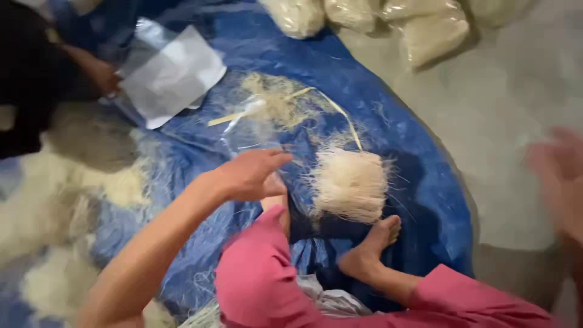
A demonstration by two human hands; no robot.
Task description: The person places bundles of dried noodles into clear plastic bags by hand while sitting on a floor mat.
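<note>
Noodle bundle (pale, wispy, tangled strands)

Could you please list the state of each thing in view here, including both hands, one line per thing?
Left hand: open, fingers loosely curled, holding nothing, next to the noodle bundle.
Right hand: raised off to the side, motion-blurred, grip unclear.
Noodle bundle: loose, frayed, lying on the tarp.
Yellow strap: untied, draped over the bundle.
Clear plastic bag: flat, held by another person's hand.
Filled bags: packed, piled on the floor.
Blue tarp: spread out, wrinkled.
</note>
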